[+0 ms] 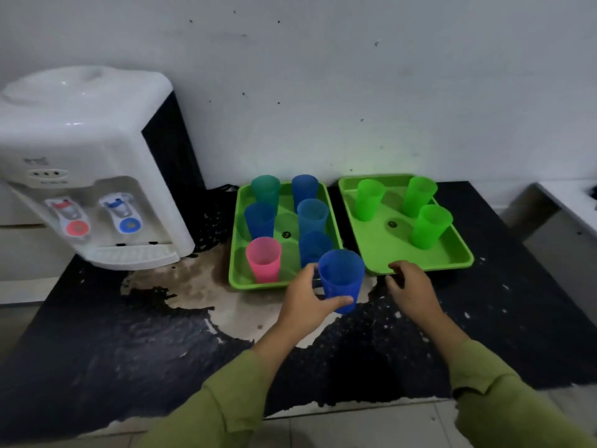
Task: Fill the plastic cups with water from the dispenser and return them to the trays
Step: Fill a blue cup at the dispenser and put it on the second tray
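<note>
Blue cup [340,279]: being held upright just above the counter [129,334], at the left tray's [234,270] near corner; contents not readable.
Left hand [307,305]: wrapping fingers and thumb round it.
Right hand [412,286]: hanging loosely curled, holding nothing, at the right tray's [465,253] rim.
Risk, as judged: one-handed grip slipping, or the cup knocking crowded neighbouring cups [315,250], spilling water.

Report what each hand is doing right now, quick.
Left hand: grips the blue cup, off the trays.
Right hand: fingers curled at the right tray's near rim; grip cannot be told.
</note>
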Available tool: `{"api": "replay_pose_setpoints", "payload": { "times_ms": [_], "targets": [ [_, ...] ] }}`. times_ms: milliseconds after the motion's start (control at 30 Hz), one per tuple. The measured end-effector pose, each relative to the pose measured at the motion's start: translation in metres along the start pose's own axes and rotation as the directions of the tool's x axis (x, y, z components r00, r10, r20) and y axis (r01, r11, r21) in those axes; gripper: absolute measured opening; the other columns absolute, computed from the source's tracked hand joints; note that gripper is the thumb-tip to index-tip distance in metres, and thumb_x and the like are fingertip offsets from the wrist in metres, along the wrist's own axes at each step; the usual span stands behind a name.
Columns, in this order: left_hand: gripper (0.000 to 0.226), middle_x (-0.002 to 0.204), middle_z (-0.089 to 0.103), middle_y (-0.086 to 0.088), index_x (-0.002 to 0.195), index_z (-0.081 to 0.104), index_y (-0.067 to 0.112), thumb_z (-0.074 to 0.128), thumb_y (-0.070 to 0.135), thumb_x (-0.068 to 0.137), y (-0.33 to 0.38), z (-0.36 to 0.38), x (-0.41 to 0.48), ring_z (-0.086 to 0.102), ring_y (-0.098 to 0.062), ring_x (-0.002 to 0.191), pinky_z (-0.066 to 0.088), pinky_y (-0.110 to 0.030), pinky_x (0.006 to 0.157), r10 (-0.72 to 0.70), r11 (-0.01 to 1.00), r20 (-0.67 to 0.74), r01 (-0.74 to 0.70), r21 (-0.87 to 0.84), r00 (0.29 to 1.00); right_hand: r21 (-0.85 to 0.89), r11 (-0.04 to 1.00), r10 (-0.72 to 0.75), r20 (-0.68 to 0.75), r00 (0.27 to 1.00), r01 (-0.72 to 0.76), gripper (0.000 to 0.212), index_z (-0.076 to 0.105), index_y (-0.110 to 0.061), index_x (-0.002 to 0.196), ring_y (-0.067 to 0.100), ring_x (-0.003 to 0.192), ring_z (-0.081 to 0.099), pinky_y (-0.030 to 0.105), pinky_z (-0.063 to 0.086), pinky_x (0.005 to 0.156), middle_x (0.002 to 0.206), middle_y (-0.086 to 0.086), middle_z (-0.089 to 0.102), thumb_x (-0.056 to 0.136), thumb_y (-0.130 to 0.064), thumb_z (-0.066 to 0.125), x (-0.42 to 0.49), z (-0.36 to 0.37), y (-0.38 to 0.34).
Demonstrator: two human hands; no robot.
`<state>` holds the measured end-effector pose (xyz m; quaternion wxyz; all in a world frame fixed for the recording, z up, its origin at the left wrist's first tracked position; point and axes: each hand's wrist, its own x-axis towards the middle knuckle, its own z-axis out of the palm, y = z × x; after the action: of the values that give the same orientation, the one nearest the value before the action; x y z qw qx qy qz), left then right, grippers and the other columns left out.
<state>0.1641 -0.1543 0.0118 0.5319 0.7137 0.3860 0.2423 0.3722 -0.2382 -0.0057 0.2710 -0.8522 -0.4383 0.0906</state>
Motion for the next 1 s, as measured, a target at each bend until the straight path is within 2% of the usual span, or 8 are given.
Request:
{"api": "replay_pose_setpoints", "payload": {
  "times_ms": [133, 233, 400, 500, 600, 767, 933, 1000],
  "targets": [
    [0.06, 0.112, 0.059, 0.01, 0.112, 0.052, 0.023, 0.084, 0.034, 0.063, 0.027, 0.039, 0.033, 0.055, -0.002, 0.098, 0.043, -0.008, 0.076, 0.018, 1.0, 0.001, -0.018, -0.002, 1.0, 0.011, 1.0, 0.024, -0.037, 0.999, -0.024, 0.029, 0.06, 0.002, 0.111, 0.033, 0.105, 0.057, 0.036, 0.043, 0.089, 0.11, 0.021, 0.063, 0.084, -0.01, 0.063, 0.03, -0.016, 0.032],
    [0.062, 0.112, 0.058, 0.008, 0.116, 0.052, 0.018, 0.084, 0.028, 0.064, 0.042, 0.068, 0.059, 0.054, 0.0, 0.093, 0.044, -0.003, 0.069, -0.008, 1.0, -0.03, 0.007, -0.01, 1.0, 0.03, 0.999, 0.041, -0.053, 0.998, -0.039, 0.027, 0.062, 0.002, 0.108, 0.034, 0.104, 0.058, 0.037, 0.044, 0.089, 0.107, 0.021, 0.064, 0.084, -0.009, 0.063, 0.048, -0.026, 0.058],
    [0.064, 0.115, 0.057, 0.0, 0.115, 0.05, 0.014, 0.085, 0.019, 0.062, 0.049, 0.117, 0.105, 0.057, -0.012, 0.101, 0.043, -0.006, 0.07, -0.067, 0.997, -0.123, 0.07, 0.021, 0.99, 0.032, 0.999, 0.043, -0.032, 0.999, -0.042, 0.026, 0.063, -0.001, 0.106, 0.032, 0.102, 0.059, 0.035, 0.045, 0.089, 0.106, 0.018, 0.065, 0.082, -0.011, 0.064, 0.078, -0.041, 0.103],
    [0.066, 0.113, 0.055, 0.0, 0.115, 0.049, 0.013, 0.086, 0.019, 0.06, 0.044, 0.138, 0.127, 0.057, -0.014, 0.103, 0.047, -0.023, 0.079, -0.126, 0.989, -0.175, 0.137, 0.051, 0.977, 0.02, 0.999, 0.027, 0.0, 1.0, -0.027, 0.027, 0.063, -0.001, 0.107, 0.03, 0.103, 0.059, 0.034, 0.045, 0.089, 0.107, 0.016, 0.065, 0.082, -0.013, 0.065, 0.092, -0.047, 0.122],
    [0.066, 0.107, 0.051, 0.005, 0.117, 0.048, 0.014, 0.085, 0.019, 0.062, 0.039, 0.15, 0.144, 0.053, -0.012, 0.099, 0.042, -0.024, 0.076, -0.178, 0.977, -0.192, 0.197, 0.085, 0.965, 0.018, 1.0, 0.017, 0.029, 0.999, -0.018, 0.029, 0.062, -0.002, 0.108, 0.029, 0.103, 0.059, 0.033, 0.045, 0.089, 0.107, 0.015, 0.065, 0.081, -0.014, 0.066, 0.102, -0.05, 0.136],
    [0.07, 0.1, 0.051, 0.009, 0.115, 0.047, 0.023, 0.084, 0.035, 0.057, 0.026, 0.166, 0.16, 0.054, -0.017, 0.098, 0.048, -0.033, 0.083, -0.236, 0.926, -0.252, 0.296, 0.234, 0.938, -0.024, 1.0, 0.021, 0.103, 0.994, -0.019, 0.03, 0.062, -0.004, 0.11, 0.029, 0.106, 0.056, 0.033, 0.043, 0.092, 0.111, 0.015, 0.063, 0.082, -0.015, 0.065, 0.11, -0.05, 0.159],
    [0.064, 0.1, 0.049, 0.008, 0.117, 0.047, 0.02, 0.082, 0.031, 0.064, 0.023, 0.169, 0.166, 0.048, -0.012, 0.091, 0.04, -0.027, 0.075, -0.248, 0.927, -0.268, 0.308, 0.213, 0.931, -0.139, 0.989, -0.042, 0.072, 0.997, 0.052, 0.039, 0.06, 0.001, 0.111, 0.037, 0.11, 0.047, 0.042, 0.041, 0.099, 0.114, 0.021, 0.055, 0.076, -0.012, 0.07, 0.108, -0.051, 0.169],
    [0.065, 0.1, 0.051, 0.008, 0.115, 0.046, 0.022, 0.081, 0.037, 0.062, 0.023, 0.17, 0.167, 0.053, -0.015, 0.095, 0.044, -0.029, 0.078, -0.234, 0.916, -0.283, 0.308, 0.257, 0.93, -0.185, 0.979, -0.07, 0.067, 0.995, 0.081, 0.045, 0.06, 0.005, 0.11, 0.042, 0.11, 0.048, 0.046, 0.041, 0.099, 0.114, 0.026, 0.054, 0.071, -0.012, 0.074, 0.11, -0.048, 0.176]
  ]
}}
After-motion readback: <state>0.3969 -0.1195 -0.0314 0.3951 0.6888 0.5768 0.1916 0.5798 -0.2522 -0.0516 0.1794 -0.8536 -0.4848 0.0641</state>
